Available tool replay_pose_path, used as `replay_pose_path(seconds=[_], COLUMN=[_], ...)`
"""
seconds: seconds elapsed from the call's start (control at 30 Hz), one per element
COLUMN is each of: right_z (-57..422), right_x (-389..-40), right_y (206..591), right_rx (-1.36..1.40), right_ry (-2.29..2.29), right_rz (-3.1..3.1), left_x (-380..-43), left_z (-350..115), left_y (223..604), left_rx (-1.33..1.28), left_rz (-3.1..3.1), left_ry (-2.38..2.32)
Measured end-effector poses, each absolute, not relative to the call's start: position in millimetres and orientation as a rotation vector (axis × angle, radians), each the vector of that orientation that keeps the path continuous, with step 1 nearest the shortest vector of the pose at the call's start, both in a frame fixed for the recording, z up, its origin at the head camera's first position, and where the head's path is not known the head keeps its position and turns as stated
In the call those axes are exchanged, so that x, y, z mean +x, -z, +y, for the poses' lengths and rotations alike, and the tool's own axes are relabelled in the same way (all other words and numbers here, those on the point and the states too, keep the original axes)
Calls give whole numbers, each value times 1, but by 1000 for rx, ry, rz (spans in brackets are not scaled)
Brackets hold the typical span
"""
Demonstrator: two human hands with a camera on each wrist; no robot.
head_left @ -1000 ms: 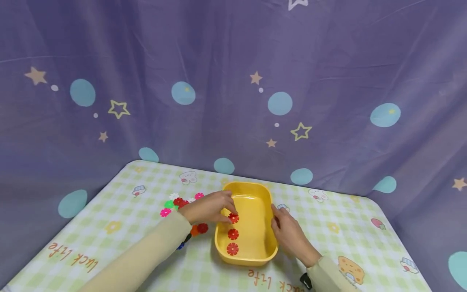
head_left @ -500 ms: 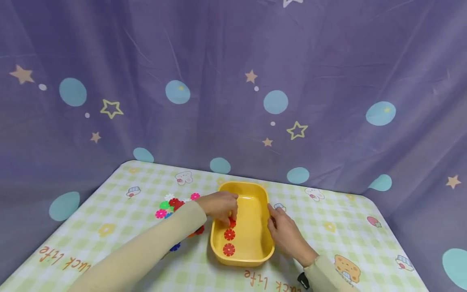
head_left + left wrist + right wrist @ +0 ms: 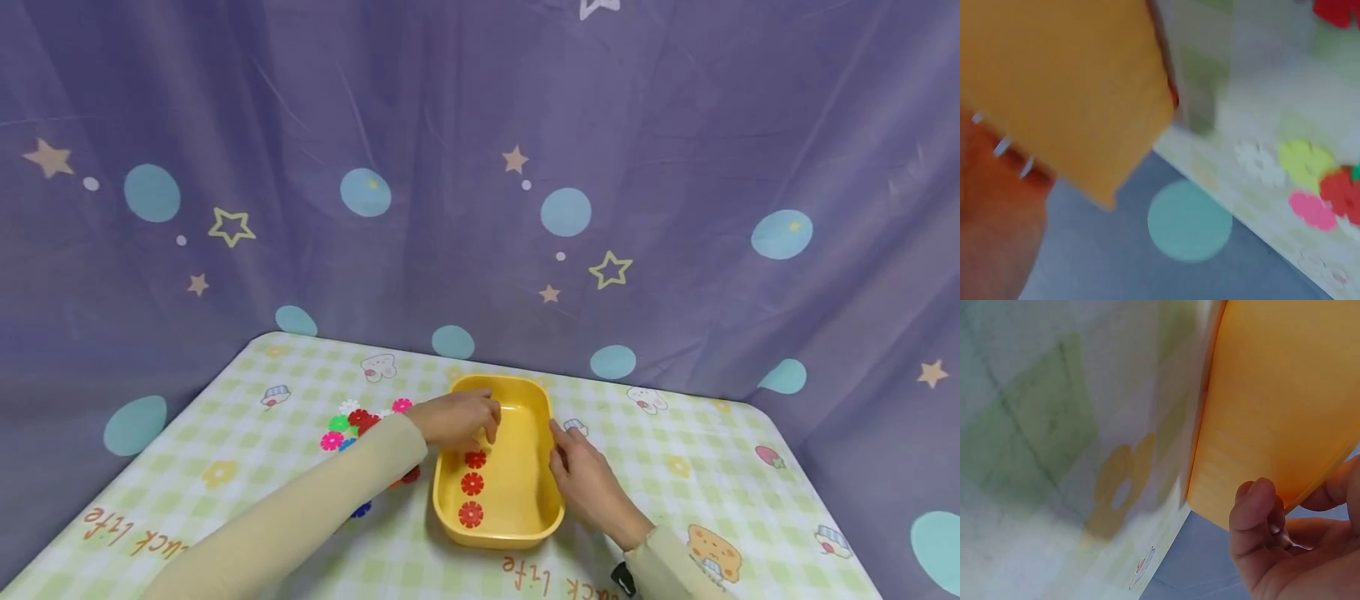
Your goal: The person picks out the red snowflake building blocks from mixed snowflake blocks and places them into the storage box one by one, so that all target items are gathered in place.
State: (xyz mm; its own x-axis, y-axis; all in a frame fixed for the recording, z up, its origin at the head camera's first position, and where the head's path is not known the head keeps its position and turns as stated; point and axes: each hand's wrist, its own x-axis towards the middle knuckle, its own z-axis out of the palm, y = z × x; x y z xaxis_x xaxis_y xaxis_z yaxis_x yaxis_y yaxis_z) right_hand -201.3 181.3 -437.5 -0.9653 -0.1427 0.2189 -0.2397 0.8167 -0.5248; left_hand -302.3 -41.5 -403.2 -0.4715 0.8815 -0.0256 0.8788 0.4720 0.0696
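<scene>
Left hand (image 3: pixel 456 418): lifts off farthest red flower-shaped plastic disc (image 3: pixel 476 460), fingers loosely bent.
Right hand (image 3: pixel 594 483): pinches yellow rectangular plastic tray (image 3: pixel 521 492).

A cloth-covered table (image 3: pixel 247 433) is patterned in pale green and white checks, with orange lettering (image 3: pixel 157 543) printed near its front. A yellow tray (image 3: pixel 521 492) is set near the middle; to its left, flower-shaped pieces (image 3: pixel 358 418) in mixed colours are clustered, partly hidden by a sleeve (image 3: pixel 300 508).
</scene>
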Motion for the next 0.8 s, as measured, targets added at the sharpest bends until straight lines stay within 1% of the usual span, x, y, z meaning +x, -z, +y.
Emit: replay_pose_path(seconds=[0.1,0.2,0.27,0.37,0.5,0.57,0.7,0.8], right_z=[180,180,180,181,181,181,181,180], right_x=[-201,-200,-200,-198,-197,-197,-197,-197], right_y=[438,438,438,438,438,438,438,438], right_rx=[307,314,322,335,339,326,322,324], right_ry=[-854,-855,-860,-872,-890,-895,-900,-884], right_rz=[-2832,-2835,-2833,-2824,-2818,-2822,-2828,-2834], left_x=[-306,-312,-315,-316,-313,-311,-307,-305], left_z=[-59,-87,-110,-144,-180,-192,-207,-210], left_y=[392,382,381,386,401,411,425,430], left_rx=[1640,1634,1559,1349,1044,940,844,868], left_rz=[2753,2879,2934,2942,2892,2878,2872,2874], left_ry=[-213,-299,-333,-362,-371,-360,-356,-379])
